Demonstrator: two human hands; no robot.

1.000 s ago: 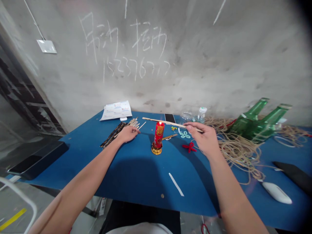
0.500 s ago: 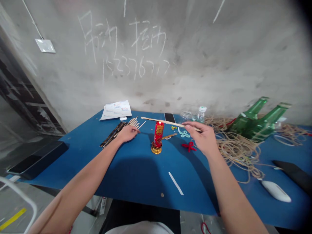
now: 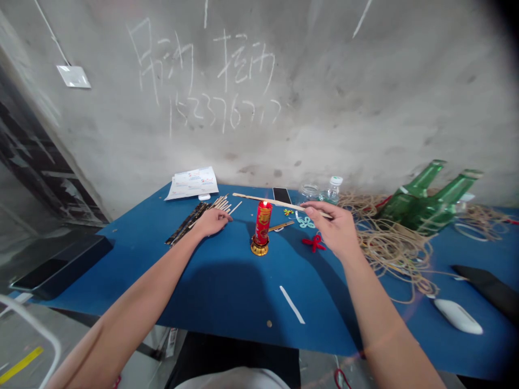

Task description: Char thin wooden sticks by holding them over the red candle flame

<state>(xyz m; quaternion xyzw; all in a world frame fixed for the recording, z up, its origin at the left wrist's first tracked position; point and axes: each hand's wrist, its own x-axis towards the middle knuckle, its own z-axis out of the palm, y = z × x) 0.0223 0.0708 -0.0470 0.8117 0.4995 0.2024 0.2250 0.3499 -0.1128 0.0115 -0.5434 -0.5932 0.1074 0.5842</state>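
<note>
- Right hand (image 3: 334, 229): thumb and fingers pinched on one end of the stick (image 3: 280, 202); the two hands stand well apart.
- Stick: raised above the table (image 3: 227, 302), its long axis running from the right hand across toward the left, nearly level, the free end lying beyond the left hand's fingers.
- Candle (image 3: 263, 221): upright and lit between the hands; the stick's middle crosses at the flame (image 3: 265, 203), though whether they touch cannot be told.
- Left hand (image 3: 211, 222): low, with fingers curled, at the bundle (image 3: 222, 203) of thin sticks; whether it grips any cannot be told.
- Nearer hand: the right for the stick, which it holds.
- Red star (image 3: 313, 243): on the table, just below the right hand's fingers.
</note>
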